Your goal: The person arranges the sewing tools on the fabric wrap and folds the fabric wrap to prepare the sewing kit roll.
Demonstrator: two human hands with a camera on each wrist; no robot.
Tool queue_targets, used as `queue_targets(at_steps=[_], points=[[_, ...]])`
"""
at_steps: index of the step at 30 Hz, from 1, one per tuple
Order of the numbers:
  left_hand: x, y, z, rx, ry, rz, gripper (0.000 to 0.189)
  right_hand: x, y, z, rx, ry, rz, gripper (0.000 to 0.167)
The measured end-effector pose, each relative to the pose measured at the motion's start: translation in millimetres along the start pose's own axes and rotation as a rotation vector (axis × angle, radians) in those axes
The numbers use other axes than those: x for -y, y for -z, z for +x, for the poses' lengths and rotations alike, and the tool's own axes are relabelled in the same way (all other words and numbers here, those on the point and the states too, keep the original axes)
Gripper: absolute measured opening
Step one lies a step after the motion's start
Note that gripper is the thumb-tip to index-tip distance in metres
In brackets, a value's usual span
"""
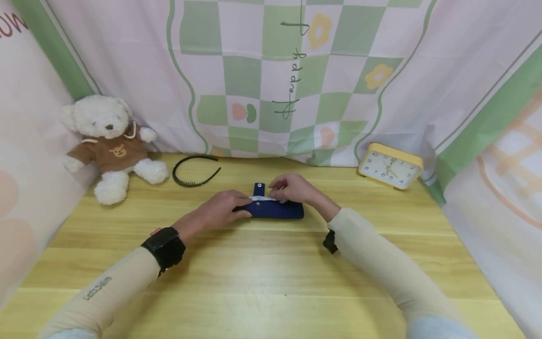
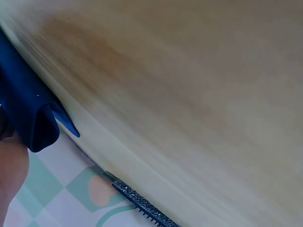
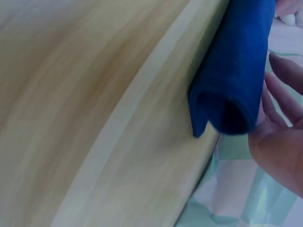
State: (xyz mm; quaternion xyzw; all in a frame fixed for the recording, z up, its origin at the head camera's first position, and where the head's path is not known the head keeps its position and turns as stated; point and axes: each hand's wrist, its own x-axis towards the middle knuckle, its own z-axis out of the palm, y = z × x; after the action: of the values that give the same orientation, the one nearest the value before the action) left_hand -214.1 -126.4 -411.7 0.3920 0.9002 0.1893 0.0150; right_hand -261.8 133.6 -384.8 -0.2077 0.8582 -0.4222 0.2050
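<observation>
A dark blue fabric pouch, soft and rolled into a long shape, lies across the middle of the table. Its short snap strap sticks up at the back, and white material shows along its top. My left hand pinches the pouch's left end, thumb in front and fingers over the top. Curved fingers of my right hand reach to the white material at the top right; whether they grip it is hidden. In the right wrist view the pouch's hollow end faces the camera, with my right hand beside it.
A black toothed headband lies behind and left of the pouch. At the back left sits a white teddy bear in a brown hoodie. A yellow alarm clock stands at the back right. Patterned curtains enclose the wooden table.
</observation>
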Motion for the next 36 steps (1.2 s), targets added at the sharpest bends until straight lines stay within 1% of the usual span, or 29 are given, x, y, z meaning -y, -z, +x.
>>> queue_targets(at_steps=[3,5,10,15,20,23,26,31,36], points=[[1.3,-0.1,-0.3,-0.009,0.0,-0.029,0.044,3,-3,5.5,-0.025,-0.054,0.129,0.038],[2.2,-0.7,-0.3,-0.014,0.005,-0.044,0.044,5,-6,9.6,-0.049,-0.084,0.177,0.039],[3.3,-0.8,-0.8,-0.034,0.022,-0.084,0.043,6,-9,17.9,-0.091,-0.15,0.26,0.037],[3.8,0.0,-0.5,-0.05,0.036,-0.128,0.041,4,-11,22.4,-0.094,-0.187,0.34,0.037],[4.5,-1.1,0.4,-0.053,0.075,-0.175,0.039,1,-14,27.6,-0.092,-0.22,0.389,0.039],[5.8,-2.4,0.4,-0.06,0.082,-0.193,0.038,1,-15,30.7,-0.096,-0.244,0.416,0.039],[8.0,-3.7,0.1,-0.072,0.058,-0.202,0.037,1,-16,33.3,-0.106,-0.259,0.436,0.039],[10.6,-4.0,0.3,-0.077,0.016,-0.211,0.033,1,-18,36.3,-0.124,-0.258,0.444,0.037],[11.9,-3.9,1.3,-0.068,0.019,-0.214,0.032,1,-21,37.6,-0.143,-0.244,0.441,0.032]])
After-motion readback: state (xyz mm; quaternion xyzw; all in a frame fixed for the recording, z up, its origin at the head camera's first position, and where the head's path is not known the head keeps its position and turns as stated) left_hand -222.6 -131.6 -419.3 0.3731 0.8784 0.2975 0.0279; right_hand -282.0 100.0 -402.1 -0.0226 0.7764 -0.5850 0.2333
